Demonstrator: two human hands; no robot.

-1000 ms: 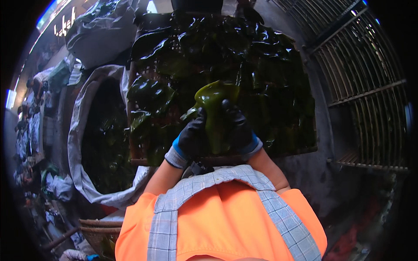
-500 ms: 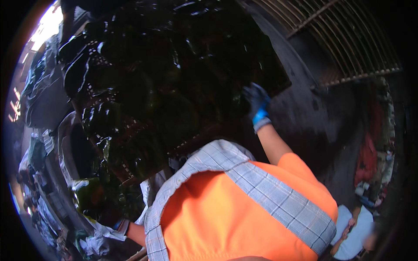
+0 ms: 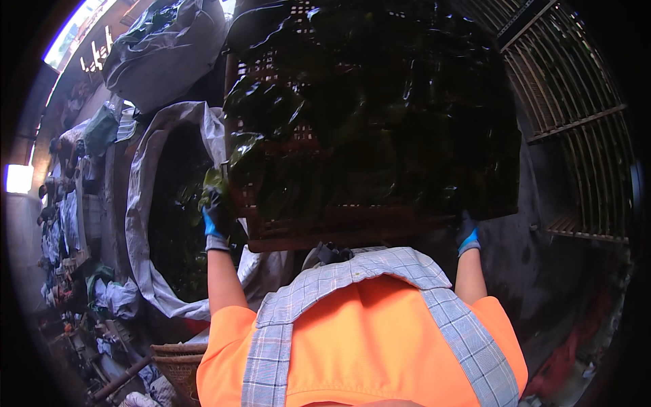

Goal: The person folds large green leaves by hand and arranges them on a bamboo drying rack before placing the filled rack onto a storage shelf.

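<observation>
My left hand (image 3: 213,220), in a blue and dark glove, is closed on a glossy green leaf-like piece (image 3: 215,184). It is between the white sack (image 3: 139,224) and the left side of a reddish-brown slotted tray (image 3: 325,234). Wet, shiny dark green sheets (image 3: 366,136) cover most of that tray; their exact kind is too dark to make out. Against the tray's near right corner is my right hand (image 3: 468,234), gloved the same way. Its fingers are lost in shadow at the edge.
More dark green pieces (image 3: 173,251) lie inside the sack. A second full, pale sack (image 3: 169,57) stands at the far left. Slatted racks (image 3: 576,115) line the right side. A woven basket (image 3: 178,370) is beside me at lower left, near piled cloths and bags (image 3: 119,298).
My view has swung left. My right hand has come off the sheets back to the tray's near edge. My left hand has risen from low at the sack to the tray's left side.
</observation>
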